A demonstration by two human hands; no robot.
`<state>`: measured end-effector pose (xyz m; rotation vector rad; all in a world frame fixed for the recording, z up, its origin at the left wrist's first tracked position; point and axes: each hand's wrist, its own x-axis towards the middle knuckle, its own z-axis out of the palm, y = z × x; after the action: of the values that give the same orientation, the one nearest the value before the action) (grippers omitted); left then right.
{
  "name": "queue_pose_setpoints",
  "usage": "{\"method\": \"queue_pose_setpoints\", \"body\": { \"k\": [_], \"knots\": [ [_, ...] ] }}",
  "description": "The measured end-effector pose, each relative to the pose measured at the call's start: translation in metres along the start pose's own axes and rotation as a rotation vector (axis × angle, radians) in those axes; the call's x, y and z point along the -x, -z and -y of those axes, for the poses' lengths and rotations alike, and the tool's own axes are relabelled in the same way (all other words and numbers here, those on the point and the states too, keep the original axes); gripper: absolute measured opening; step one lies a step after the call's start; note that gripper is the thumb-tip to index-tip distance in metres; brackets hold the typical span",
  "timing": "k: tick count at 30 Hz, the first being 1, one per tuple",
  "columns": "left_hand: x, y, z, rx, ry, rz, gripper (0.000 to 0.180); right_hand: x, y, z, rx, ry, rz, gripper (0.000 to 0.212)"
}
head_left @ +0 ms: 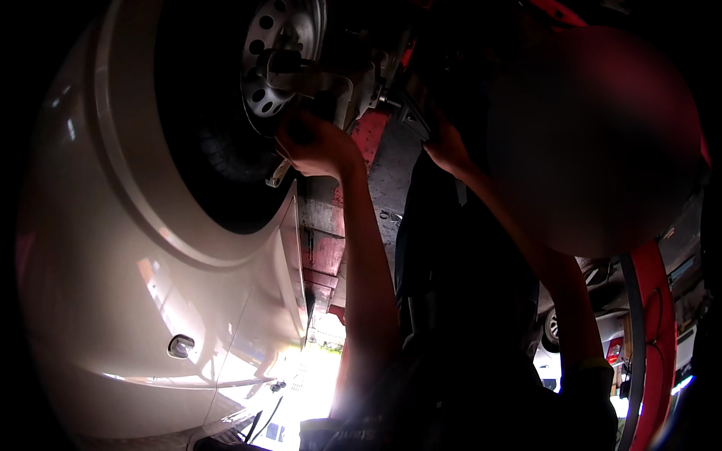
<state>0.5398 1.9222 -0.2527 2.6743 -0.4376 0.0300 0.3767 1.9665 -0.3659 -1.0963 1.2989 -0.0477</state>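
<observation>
Stretched up at the wheel, my left hand (320, 146) is curled beside the lower edge of the steel wheel rim (265, 84). A short metal piece with a flat end (278, 173) sticks out below its fingers; I cannot tell its kind. Deep shadow hides the fingertips. My right hand (449, 150) is farther right, closed round a dark, angular tool (414, 116). The tool's far end lies near a metal rod end on the wheel-side metal assembly (350, 94). Where they meet is too dark to make out.
A cream car body (173, 255) with a black tyre (226, 154) fills the left side. Red and grey floor (323, 248) shows below. A blurred round shape (594, 143) stands close at the right, near a red curved post (650, 338). Another car (602, 338) is behind.
</observation>
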Motion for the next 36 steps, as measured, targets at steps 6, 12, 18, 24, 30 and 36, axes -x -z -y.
{"method": "queue_pose_setpoints", "body": {
  "k": [6, 12, 18, 24, 30, 36],
  "knots": [
    [-0.03, 0.009, 0.043, 0.136, -0.899, 0.202, 0.049, 0.002, 0.004, 0.003, -0.044, 0.014, 0.006, 0.071],
    [-0.059, 0.026, 0.039, 0.246, -1.137, 0.467, 0.064, 0.0, 0.006, 0.006, -0.082, -0.071, 0.086, 0.072],
    [-0.02, 0.016, 0.034, 0.014, -0.392, 0.231, 0.059, 0.003, 0.004, 0.002, -0.019, -0.03, 0.013, 0.07],
    [-0.01, -0.008, 0.021, 0.082, 0.143, -0.019, 0.049, -0.002, 0.0, -0.01, 0.046, -0.014, -0.024, 0.071],
    [0.001, -0.007, -0.005, 0.055, 0.32, -0.077, 0.034, -0.002, -0.004, -0.008, 0.031, -0.029, 0.01, 0.072],
    [-0.02, 0.003, 0.046, 0.121, -0.581, 0.172, 0.037, -0.002, 0.003, -0.002, 0.053, 0.0, 0.004, 0.069]
  ]
}}
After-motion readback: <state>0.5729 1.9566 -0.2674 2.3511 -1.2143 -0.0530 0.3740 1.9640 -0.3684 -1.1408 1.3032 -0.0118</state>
